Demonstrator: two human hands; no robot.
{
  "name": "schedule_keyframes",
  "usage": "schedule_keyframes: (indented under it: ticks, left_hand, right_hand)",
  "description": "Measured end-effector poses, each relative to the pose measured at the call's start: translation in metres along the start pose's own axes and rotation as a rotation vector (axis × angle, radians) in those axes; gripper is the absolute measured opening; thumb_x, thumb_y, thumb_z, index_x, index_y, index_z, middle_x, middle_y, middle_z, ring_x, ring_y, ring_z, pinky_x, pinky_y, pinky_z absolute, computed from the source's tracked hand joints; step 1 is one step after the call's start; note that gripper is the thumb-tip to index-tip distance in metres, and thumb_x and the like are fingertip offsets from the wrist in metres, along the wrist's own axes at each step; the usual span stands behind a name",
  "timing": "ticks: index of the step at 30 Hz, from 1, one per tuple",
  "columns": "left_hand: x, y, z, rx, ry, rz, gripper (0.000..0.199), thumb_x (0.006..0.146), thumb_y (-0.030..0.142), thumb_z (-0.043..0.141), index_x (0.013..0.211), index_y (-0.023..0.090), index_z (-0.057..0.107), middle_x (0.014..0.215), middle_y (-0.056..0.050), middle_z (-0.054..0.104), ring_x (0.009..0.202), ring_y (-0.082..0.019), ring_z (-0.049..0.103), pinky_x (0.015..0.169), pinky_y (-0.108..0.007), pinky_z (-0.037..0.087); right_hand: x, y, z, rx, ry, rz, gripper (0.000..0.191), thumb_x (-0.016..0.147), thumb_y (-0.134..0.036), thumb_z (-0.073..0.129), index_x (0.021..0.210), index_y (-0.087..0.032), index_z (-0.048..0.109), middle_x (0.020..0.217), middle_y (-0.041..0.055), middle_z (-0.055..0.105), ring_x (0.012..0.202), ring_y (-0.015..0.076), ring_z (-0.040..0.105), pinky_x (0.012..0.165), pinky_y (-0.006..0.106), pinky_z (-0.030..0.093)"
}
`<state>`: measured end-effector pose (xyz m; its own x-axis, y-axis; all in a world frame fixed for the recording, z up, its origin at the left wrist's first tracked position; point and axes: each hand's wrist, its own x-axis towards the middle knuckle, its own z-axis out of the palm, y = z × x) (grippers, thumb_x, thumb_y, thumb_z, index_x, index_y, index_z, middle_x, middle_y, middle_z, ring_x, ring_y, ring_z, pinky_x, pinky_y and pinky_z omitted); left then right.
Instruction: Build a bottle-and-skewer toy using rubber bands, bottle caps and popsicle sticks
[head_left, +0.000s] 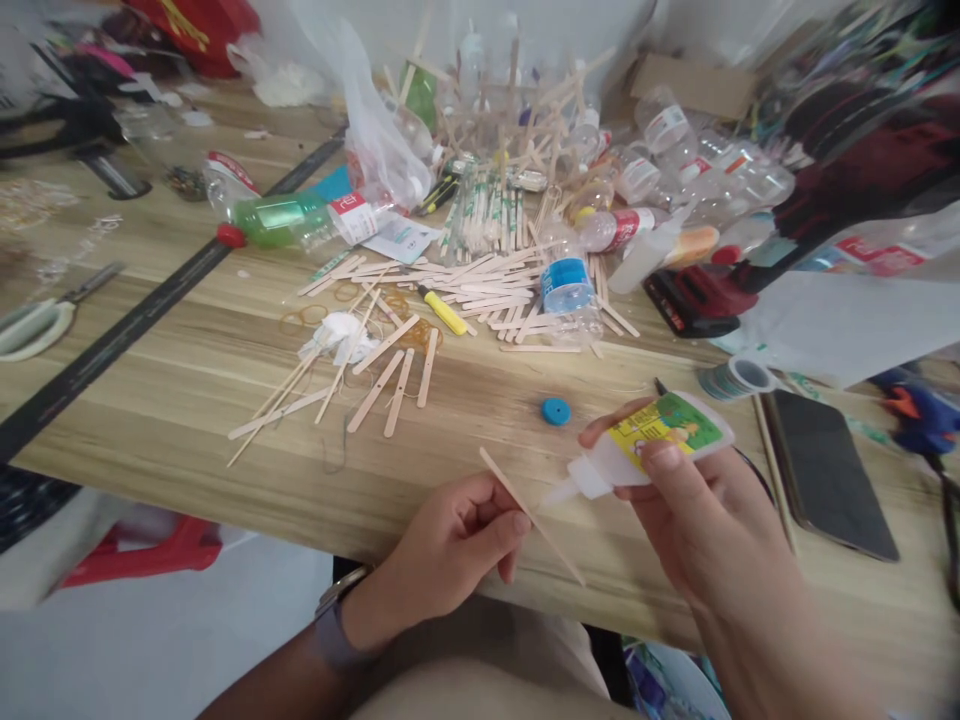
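Between the thumb and fingers of my left hand (469, 535) is a thin wooden craft stick (559, 552), held slanted above the table's front edge. My right hand (701, 510) is wrapped round a clear glue bottle (664, 437) with a yellow and green label. The bottle lies tilted, and its white nozzle points left, close to the middle of the stick; whether it touches cannot be made out. A round blue cap (556, 411) lies on the table just beyond both hands. Several loose craft sticks (400, 393) are spread to the left.
Behind lie a heap of craft sticks (487, 285), a yellow pen-like tool (444, 310) and plastic bottles (566, 280). At right are a phone (829, 475), a small cup (739, 378) and a red-black power tool (840, 190). Scissors (45, 320) rest at far left.
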<state>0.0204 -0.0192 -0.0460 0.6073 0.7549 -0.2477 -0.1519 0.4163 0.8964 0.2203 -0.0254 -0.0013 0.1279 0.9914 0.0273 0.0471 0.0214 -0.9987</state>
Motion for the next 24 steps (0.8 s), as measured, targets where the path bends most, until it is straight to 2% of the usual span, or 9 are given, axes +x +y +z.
schedule_keyframes:
  ticks: [7, 13, 18, 20, 24]
  left_hand:
    - [-0.001, 0.001, 0.0, -0.009, -0.026, 0.009, 0.038, 0.084, 0.054, 0.063, 0.077, 0.018, 0.054, 0.054, 0.006, 0.05, 0.046, -0.008, 0.042, 0.047, -0.021, 0.029]
    - [-0.001, 0.001, -0.003, -0.05, -0.061, -0.012, 0.039, 0.083, 0.055, 0.064, 0.077, 0.018, 0.054, 0.052, 0.006, 0.049, 0.045, -0.007, 0.04, 0.045, -0.021, 0.027]
    - [0.0, 0.003, -0.003, -0.037, -0.07, -0.035, 0.04, 0.082, 0.056, 0.064, 0.076, 0.018, 0.054, 0.052, 0.006, 0.049, 0.045, -0.008, 0.039, 0.046, -0.022, 0.027]
    - [0.0, 0.003, -0.003, -0.023, -0.043, -0.016, 0.039, 0.083, 0.055, 0.063, 0.076, 0.018, 0.053, 0.053, 0.006, 0.049, 0.046, -0.008, 0.04, 0.046, -0.022, 0.027]
    - [-0.001, 0.003, 0.0, 0.026, -0.013, 0.013, 0.034, 0.087, 0.05, 0.06, 0.076, 0.018, 0.053, 0.055, 0.006, 0.049, 0.048, -0.008, 0.04, 0.047, -0.021, 0.028]
  right_hand:
    - [0.0, 0.002, -0.002, 0.025, -0.019, 0.031, 0.025, 0.087, -0.05, 0.066, 0.097, -0.027, 0.071, 0.093, 0.0022, 0.066, 0.078, 0.0161, 0.056, 0.062, 0.024, 0.046]
    - [0.008, 0.005, 0.0, 0.187, -0.137, 0.0, 0.026, 0.085, -0.05, 0.068, 0.1, -0.029, 0.068, 0.089, 0.0013, 0.067, 0.071, 0.0153, 0.057, 0.057, 0.024, 0.046]
    - [0.012, 0.008, -0.004, 0.15, -0.211, -0.033, 0.031, 0.084, -0.053, 0.068, 0.104, -0.03, 0.066, 0.09, 0.0018, 0.067, 0.077, 0.0186, 0.058, 0.064, 0.028, 0.048]
    - [0.01, 0.008, 0.0, 0.112, -0.136, -0.001, 0.031, 0.084, -0.055, 0.067, 0.1, -0.028, 0.068, 0.089, 0.0024, 0.067, 0.075, 0.0186, 0.058, 0.062, 0.029, 0.048]
    - [-0.002, 0.009, 0.011, 0.009, 0.169, 0.072, 0.031, 0.086, -0.054, 0.066, 0.085, -0.023, 0.07, 0.08, 0.0025, 0.066, 0.066, 0.0156, 0.057, 0.056, 0.026, 0.047]
